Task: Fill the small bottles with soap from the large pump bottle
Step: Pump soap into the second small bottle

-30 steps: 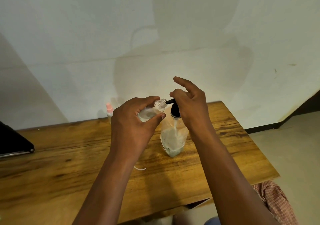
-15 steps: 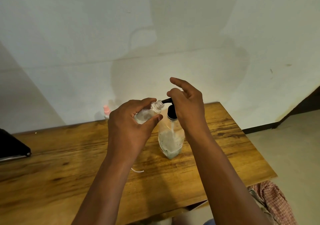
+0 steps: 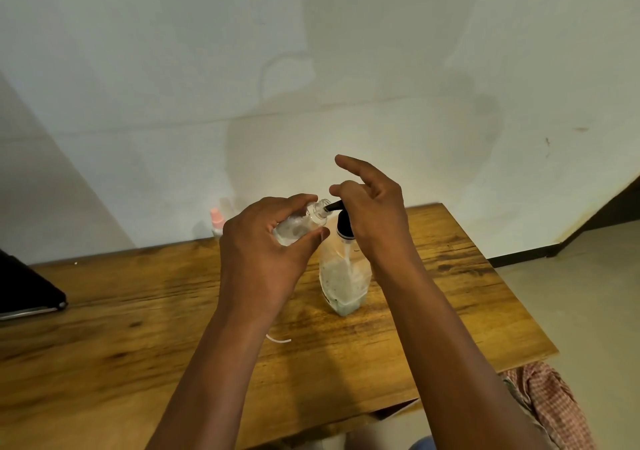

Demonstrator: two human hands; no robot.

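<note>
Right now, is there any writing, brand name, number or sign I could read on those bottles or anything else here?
None can be read.
Large pump bottle: no label readable, only dark specks too small to make out.
Small bottle held in the left hand: clear, no print visible.
Pink-capped bottle by the wall: too small and blurred to tell.

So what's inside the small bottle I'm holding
The small bottle in the left hand holds clear liquid; the pump's spout meets its open neck. Fingers hide the fill level.
</note>
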